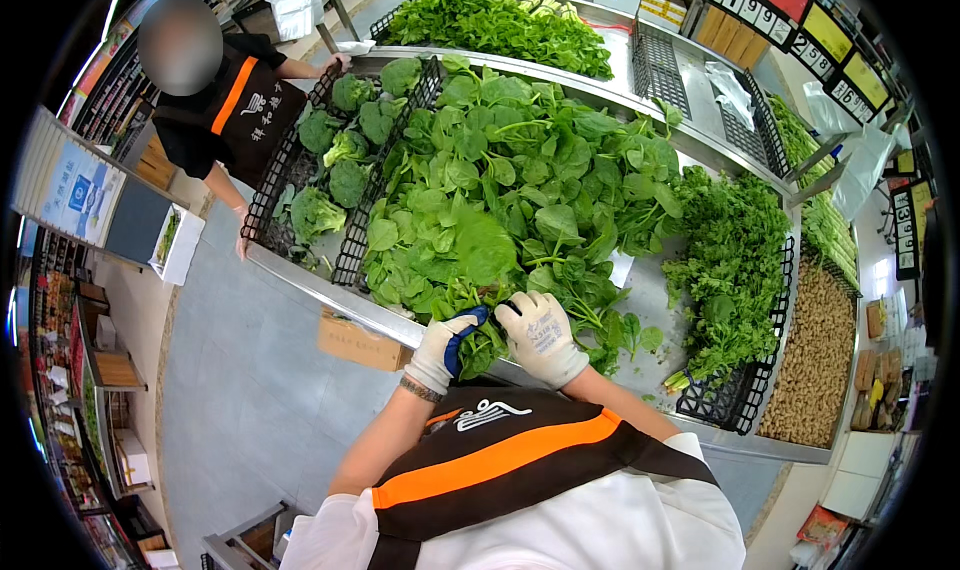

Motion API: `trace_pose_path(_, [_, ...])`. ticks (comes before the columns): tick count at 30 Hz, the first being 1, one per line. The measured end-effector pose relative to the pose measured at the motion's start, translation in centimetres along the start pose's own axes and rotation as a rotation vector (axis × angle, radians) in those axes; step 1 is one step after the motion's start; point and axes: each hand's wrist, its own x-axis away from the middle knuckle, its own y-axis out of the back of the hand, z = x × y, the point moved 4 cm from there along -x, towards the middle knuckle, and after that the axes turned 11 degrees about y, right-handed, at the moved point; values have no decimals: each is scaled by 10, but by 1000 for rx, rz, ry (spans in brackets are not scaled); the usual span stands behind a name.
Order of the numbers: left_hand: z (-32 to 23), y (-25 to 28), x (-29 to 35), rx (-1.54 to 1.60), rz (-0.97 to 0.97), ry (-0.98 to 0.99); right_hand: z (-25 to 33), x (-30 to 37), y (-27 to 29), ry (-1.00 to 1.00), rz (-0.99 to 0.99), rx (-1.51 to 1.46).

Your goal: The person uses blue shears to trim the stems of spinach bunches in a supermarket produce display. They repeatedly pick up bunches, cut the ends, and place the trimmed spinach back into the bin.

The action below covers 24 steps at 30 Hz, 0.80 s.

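Wearing a white glove with blue-coated fingers, my left hand (450,350) is closed round a small bunch of leafy greens (482,355) at the near edge of the display. My right hand (541,336), gloved the same way, is beside it with fingers curled down onto the stems; its fingertips are partly hidden. Directly beyond both hands spreads a large heap of broad-leaved greens (510,170), and one patch of leaves just above my hands looks blurred. A few loose sprigs (632,336) lie to the right of my right hand.
A black crate of broccoli (348,184) stands left, with a co-worker (235,110) in a dark apron holding its side. Frilly-leaved greens (735,260) and peanuts (815,355) lie right. More greens (480,30) fill the back. A cardboard box (360,342) sits below the metal edge.
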Motion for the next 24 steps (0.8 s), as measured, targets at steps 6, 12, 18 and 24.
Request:
trace_pose_path(6, [-12,3,-2,-223,-75,-150,-4,10,3,152,108,-137])
trace_pose_path(12, [-22,-1,1,-189,-49,-117,-14,-6,77,110,-86,-213])
trace_pose_path(18, [-28,-11,1,-279,-27,-50,-31,-31,46,368,-39,95])
trace_pose_path(24, [-33,-23,0,-203,-8,-133,-37,-29,26,128,-187,-73])
